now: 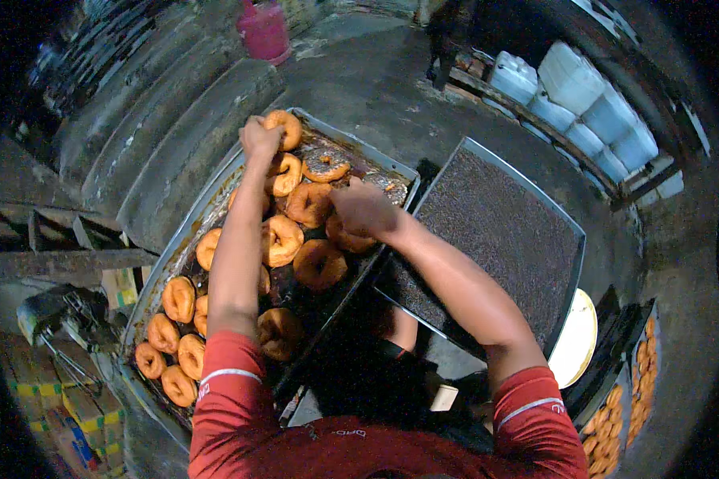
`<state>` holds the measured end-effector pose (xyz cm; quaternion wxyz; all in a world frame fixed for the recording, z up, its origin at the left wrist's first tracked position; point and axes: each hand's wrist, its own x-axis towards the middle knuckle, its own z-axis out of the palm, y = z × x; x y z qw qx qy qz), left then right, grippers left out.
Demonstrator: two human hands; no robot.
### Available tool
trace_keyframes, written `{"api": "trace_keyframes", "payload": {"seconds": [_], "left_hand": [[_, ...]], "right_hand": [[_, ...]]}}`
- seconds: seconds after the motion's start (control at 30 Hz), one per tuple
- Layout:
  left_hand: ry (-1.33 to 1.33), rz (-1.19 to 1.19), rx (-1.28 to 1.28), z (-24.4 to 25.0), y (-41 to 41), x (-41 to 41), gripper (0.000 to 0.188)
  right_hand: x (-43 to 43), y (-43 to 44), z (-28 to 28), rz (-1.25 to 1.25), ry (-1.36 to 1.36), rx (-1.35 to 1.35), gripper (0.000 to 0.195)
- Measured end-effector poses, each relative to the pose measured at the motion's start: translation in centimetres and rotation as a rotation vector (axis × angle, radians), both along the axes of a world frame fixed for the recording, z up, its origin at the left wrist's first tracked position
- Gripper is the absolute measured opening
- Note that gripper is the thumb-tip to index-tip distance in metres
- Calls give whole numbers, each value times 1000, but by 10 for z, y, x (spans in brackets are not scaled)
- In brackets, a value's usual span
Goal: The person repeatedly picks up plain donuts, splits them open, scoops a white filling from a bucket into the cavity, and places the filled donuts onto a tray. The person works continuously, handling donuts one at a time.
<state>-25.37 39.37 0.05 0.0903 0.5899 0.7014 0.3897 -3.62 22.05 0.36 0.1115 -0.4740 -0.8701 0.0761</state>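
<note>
At the far corner of a metal baking tray (335, 139), my left hand (260, 139) grips a ring doughnut (290, 128) by its side. My right hand (364, 206) is blurred over the tray's right part, close to a golden-brown doughnut (309, 204) and partly covering another doughnut (347, 235). Whether its fingers hold anything is hard to see. A thin, broken-looking doughnut ring (326, 170) lies between the two hands. Several more doughnuts (178, 299) rest down the tray's left side, some hidden under my left forearm.
Right of the doughnuts stands a tray (497, 233) filled with dark granules. A pale round lid or basin (578, 341) shows beside it. Trays of doughnuts (605, 428) sit at the lower right. Concrete steps (186, 132), a pink gas cylinder (265, 35) and white blocks (587, 102) lie beyond.
</note>
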Motion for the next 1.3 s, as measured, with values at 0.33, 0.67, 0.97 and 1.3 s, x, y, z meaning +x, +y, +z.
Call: {"api": "trace_keyframes", "payload": {"seconds": [0.33,0.67,0.97,1.3], "left_hand": [[-967,-637,-203,99,-111,96,34],[-1482,-1229,-594,84,-308,339,21],[-1323,-1393,-602,-12,-410,410,37],[-1694,-812,-1212,-70,-415,365,54]], "right_hand": [[74,-57,49,-594,773,163,37],[224,-254,90,-741,1126,464,46],[375,-386,41,-1093,843,127,65],[484,-385,-43,-972,-197,-145,33]]}}
